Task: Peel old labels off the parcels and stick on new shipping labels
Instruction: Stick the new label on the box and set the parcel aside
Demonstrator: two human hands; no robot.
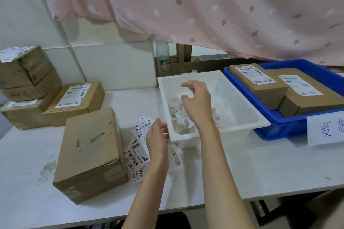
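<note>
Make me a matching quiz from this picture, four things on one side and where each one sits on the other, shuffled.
Things:
1. white bin
2. blue crate
3. loose labels
4. plastic bottle

Places:
A. at the back, under the curtain edge
B. under the right hand
C. far right, holding labelled boxes
D. on the table beside the bare box

Pairs: 1-B, 2-C, 3-D, 4-A

Parcel before you point(89, 152): brown box, lying flat, label-free top.
New labels point(138, 147): loose barcoded sheets just right of it.
</note>
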